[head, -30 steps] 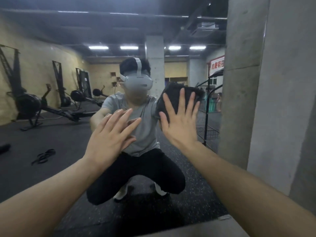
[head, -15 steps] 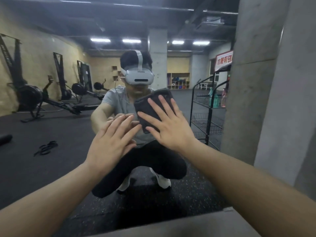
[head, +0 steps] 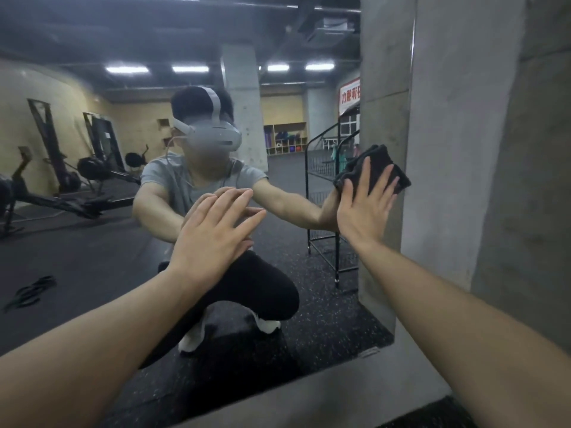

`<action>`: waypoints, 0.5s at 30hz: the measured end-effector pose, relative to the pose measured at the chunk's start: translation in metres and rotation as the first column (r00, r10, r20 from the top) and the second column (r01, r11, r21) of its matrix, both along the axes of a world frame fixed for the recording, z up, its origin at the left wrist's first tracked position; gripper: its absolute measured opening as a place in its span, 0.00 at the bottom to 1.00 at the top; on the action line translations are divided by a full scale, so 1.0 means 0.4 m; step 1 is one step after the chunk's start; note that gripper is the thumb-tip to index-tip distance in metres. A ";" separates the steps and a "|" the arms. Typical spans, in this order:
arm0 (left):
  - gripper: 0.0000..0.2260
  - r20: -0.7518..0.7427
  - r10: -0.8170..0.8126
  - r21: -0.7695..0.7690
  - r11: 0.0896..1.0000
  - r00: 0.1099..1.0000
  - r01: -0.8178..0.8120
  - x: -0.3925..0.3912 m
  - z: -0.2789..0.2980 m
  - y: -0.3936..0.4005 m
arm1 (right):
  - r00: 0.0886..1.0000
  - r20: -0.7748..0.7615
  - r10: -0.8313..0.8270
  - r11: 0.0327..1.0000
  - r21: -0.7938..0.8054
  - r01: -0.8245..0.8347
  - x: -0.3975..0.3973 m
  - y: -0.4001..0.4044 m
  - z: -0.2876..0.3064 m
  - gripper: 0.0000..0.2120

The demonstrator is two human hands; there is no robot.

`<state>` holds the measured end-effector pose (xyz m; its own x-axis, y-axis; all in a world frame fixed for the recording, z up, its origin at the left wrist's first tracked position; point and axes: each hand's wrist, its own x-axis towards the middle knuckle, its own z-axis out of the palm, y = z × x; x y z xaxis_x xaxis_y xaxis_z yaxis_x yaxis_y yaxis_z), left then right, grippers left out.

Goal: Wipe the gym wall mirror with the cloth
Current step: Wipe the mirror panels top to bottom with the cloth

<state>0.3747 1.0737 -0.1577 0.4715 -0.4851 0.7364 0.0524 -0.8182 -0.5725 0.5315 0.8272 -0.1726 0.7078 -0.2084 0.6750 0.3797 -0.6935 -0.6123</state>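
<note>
The wall mirror (head: 92, 248) fills the left and middle of the view and reflects a crouching person and the gym behind. A dark folded cloth (head: 378, 163) lies flat against the glass near the mirror's right edge. My right hand (head: 366, 205) presses it there with straight, spread fingers. My left hand (head: 213, 239) rests flat on the glass at the centre, fingers straight and together, holding nothing.
A grey concrete pillar (head: 482, 149) borders the mirror on the right. A concrete ledge (head: 309, 393) runs along the mirror's bottom edge. Rowing machines, a black wire rack and a speckled rubber floor appear only as reflections.
My right hand has slid the cloth across the glass from the middle to the mirror's right edge. My left hand has stayed flat at the centre.
</note>
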 end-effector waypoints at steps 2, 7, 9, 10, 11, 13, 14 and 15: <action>0.25 0.005 -0.003 0.007 1.000 1.000 0.003 -0.005 -0.006 0.011 | 0.997 -0.073 -0.004 0.990 0.141 0.015 -0.010 0.039 -0.004 0.30; 0.20 0.026 -0.014 -0.005 1.000 1.000 0.014 -0.040 -0.037 0.060 | 0.993 -0.109 -0.039 0.960 0.270 0.067 -0.022 0.071 0.004 0.30; 0.23 0.017 -0.013 -0.016 1.000 1.000 0.013 -0.041 -0.051 0.059 | 0.993 -0.105 -0.047 0.971 0.230 0.070 -0.021 0.073 0.005 0.30; 0.25 0.005 -0.014 -0.021 1.000 1.000 0.014 -0.037 -0.054 0.051 | 0.995 -0.084 -0.054 0.981 0.182 0.068 -0.018 0.068 0.008 0.30; 0.25 -0.009 -0.020 -0.022 1.000 1.000 0.020 -0.031 -0.055 0.039 | 0.997 -0.045 -0.064 0.991 0.119 0.068 -0.012 0.058 0.014 0.30; 0.26 -0.033 -0.037 -0.006 0.999 0.999 0.036 -0.012 -0.055 0.013 | 0.998 0.040 -0.055 0.998 -0.007 0.055 0.008 0.024 0.039 0.32; 0.25 -0.037 -0.046 0.006 0.999 0.998 0.047 -0.001 -0.056 0.002 | 0.997 0.065 -0.037 0.998 -0.046 0.040 0.020 0.007 0.050 0.32; 0.25 -0.035 -0.058 0.019 0.998 0.998 0.059 0.010 -0.058 -0.006 | 0.996 0.082 -0.025 0.997 -0.067 0.030 0.032 -0.009 0.054 0.31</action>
<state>0.3787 1.0714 -0.1807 0.4671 -0.5271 0.7099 -0.0155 -0.8076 -0.5895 0.5442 0.8236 -0.1509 0.6447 -0.1786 0.7433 0.4066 -0.7433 -0.5312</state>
